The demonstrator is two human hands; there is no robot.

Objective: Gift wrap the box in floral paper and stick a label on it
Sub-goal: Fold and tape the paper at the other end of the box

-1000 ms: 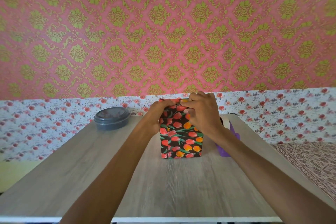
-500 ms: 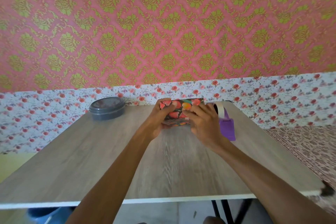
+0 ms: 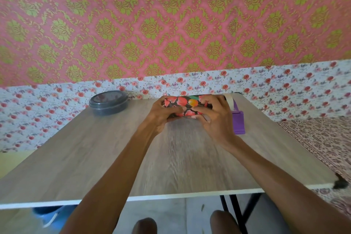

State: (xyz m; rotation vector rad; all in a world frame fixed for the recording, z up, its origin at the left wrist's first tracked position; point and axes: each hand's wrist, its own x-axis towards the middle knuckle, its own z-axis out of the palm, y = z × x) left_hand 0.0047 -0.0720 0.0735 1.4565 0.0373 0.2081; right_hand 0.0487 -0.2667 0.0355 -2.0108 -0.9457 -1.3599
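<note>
The box (image 3: 187,103), wrapped in dark paper with red and orange tulips, lies flat near the far edge of the wooden table (image 3: 106,157). My left hand (image 3: 163,114) grips its left end with the thumb along the near side. My right hand (image 3: 213,118) holds the right end, fingers curled over the top. Much of the box is hidden under the two hands. No label is visible.
A dark round lidded container (image 3: 108,102) sits at the table's far left. A purple tape dispenser (image 3: 238,119) with a pale tape roll stands just right of my right hand. A patterned bed cover (image 3: 322,138) lies to the right; the table's near edge is close to my knees.
The box stood upright a second ago and now lies flat on the table. Both hands stayed on it. The view has tilted down, showing the table's front edge.
</note>
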